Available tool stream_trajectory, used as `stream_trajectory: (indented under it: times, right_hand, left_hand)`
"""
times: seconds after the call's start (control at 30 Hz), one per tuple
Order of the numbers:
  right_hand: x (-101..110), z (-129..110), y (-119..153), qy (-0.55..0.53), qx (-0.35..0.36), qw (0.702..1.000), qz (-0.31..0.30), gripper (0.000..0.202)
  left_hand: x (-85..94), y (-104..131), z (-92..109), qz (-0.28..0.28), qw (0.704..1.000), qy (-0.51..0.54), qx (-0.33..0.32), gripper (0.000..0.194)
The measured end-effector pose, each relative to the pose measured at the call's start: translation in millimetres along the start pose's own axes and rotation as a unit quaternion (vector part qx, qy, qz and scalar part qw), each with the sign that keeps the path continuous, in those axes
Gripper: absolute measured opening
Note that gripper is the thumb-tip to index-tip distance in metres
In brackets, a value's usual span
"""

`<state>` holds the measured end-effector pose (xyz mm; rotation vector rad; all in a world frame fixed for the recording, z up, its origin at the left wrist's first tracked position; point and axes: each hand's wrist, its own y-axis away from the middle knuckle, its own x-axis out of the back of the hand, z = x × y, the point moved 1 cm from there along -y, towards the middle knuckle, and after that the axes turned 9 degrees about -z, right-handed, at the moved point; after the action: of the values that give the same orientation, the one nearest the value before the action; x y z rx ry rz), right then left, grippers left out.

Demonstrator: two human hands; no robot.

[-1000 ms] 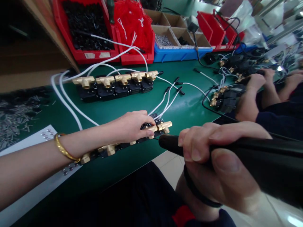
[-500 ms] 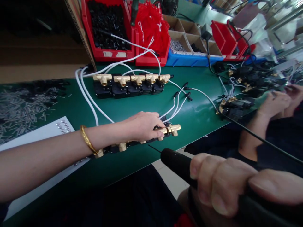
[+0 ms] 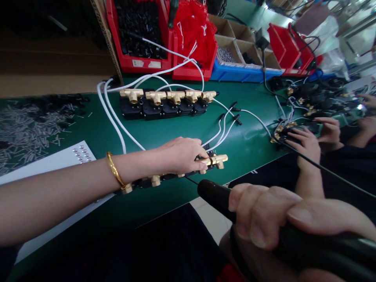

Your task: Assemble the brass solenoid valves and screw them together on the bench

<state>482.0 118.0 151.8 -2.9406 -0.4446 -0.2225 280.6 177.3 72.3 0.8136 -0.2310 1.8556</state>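
Note:
My left hand (image 3: 188,156), with a gold bangle at its wrist, closes thumb and fingers on a brass tee fitting (image 3: 219,159) near the right end of the front row. That row joins several brass tees to black housings, partly hidden by my hand and forearm. In the lower right my right hand (image 3: 264,215) is wrapped round a black electric screwdriver (image 3: 216,197). Its thin bit points left, and the tip reaches the front row's near side; whether it sits in a screw I cannot tell. A second row of brass-topped black units (image 3: 164,103) lies behind.
Loose metal pins (image 3: 26,129) spread at left, beside a white sheet (image 3: 58,160) bearing small round parts. Red bins (image 3: 141,64) and a blue compartment tray (image 3: 246,74) line the back. White cables cross the green table (image 3: 249,137). At right, a co-worker's hands (image 3: 308,145) touch similar units.
The view has shifted slightly, so the bench appears further right. My screwdriver sits a little closer to the front row. The co-worker's hands have moved onto the units at right.

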Motion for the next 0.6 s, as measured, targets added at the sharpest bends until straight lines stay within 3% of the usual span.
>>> stream_trajectory:
  times: [0.1,0.2,0.27,0.37,0.5,0.6]
  right_hand:
    - [-63,-20,12,-0.022,0.011,1.000,-0.006,0.029]
    - [-101,-32,12,-0.050,0.041,0.997,0.042,0.033]
    - [-106,-34,8,-0.060,0.056,0.992,0.097,0.028]
    - [-98,-35,8,-0.038,0.045,0.986,0.154,0.024]
    - [-87,-40,17,0.009,0.014,0.992,0.127,0.019]
    - [-86,-39,21,0.002,0.036,0.990,0.137,0.023]
  left_hand:
    - [1.2,1,1,0.003,1.000,-0.011,0.001,0.021]
    - [3.2,3,2,-0.003,1.000,-0.014,0.011,0.023]
    - [3.2,3,2,-0.003,1.000,-0.017,0.014,0.025]
    - [0.5,1,0,0.003,1.000,-0.020,0.010,0.027]
    - [-2.6,2,-1,-0.008,1.000,0.001,0.017,0.026]
    - [2.4,9,-1,0.022,0.999,0.013,0.027,0.025]
